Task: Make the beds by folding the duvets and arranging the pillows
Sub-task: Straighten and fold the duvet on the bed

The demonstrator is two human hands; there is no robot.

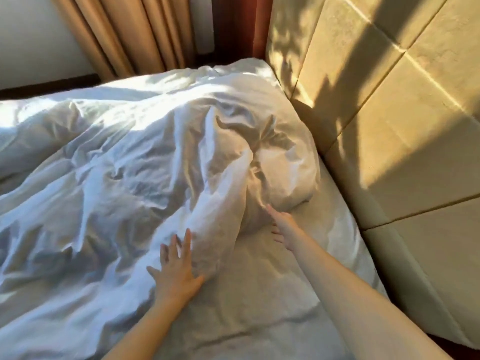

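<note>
The white duvet (109,178) lies crumpled over most of the bed, its bunched edge against the pillow (280,162) by the padded headboard (389,126). It looks light, soft and limp, so a hem or corner is probably the best hold. The pillow looks plump and squashy. The left hand (176,271) lies flat on the duvet, fingers spread. The right hand (283,227) reaches the pillow's near end, fingers straight, gripping nothing.

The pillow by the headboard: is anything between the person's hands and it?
Partly. A fold of the duvet lies over the left side of the pillow, between it and the left hand, which rests on that duvet. The right hand reaches the pillow's near bare end with nothing visible between.
</note>
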